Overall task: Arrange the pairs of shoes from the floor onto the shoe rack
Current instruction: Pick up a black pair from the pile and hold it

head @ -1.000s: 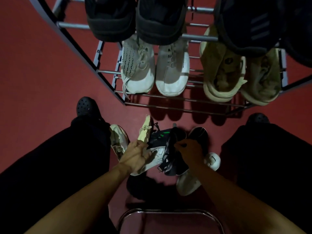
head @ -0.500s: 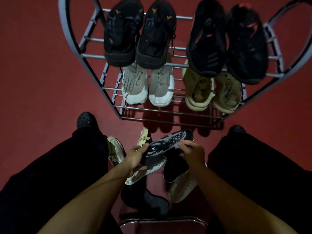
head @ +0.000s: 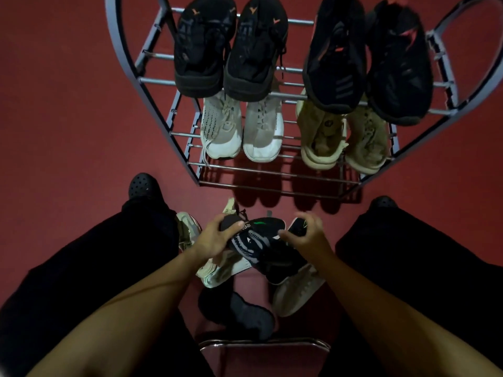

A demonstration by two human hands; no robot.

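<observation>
A pile of shoes lies on the red floor between my knees. My left hand (head: pixel 217 236) grips the heel end of a black sneaker with a green mark (head: pixel 255 240), lifted over the pile. My right hand (head: pixel 309 235) curls round the end of a second black shoe (head: pixel 298 227) next to it. Cream shoes (head: pixel 220 270) (head: pixel 296 295) lie under them, and another cream shoe (head: pixel 187 229) sits at the left. A dark shoe (head: pixel 239 314) lies nearest me. The metal shoe rack (head: pixel 272 183) stands just beyond the pile.
The rack's top shelf holds two black pairs (head: pixel 231 50) (head: pixel 367 58). A white pair (head: pixel 242 129) and a beige pair (head: pixel 343 140) fill the shelf below. My feet in black clogs (head: pixel 143 185) (head: pixel 383 202) flank the pile. A chair's front edge (head: pixel 264 344) is beneath me.
My view tilted up, showing more of the rack. My left hand moved from the cream shoe onto the black sneaker's heel; the sneaker turned and its green mark shows.
</observation>
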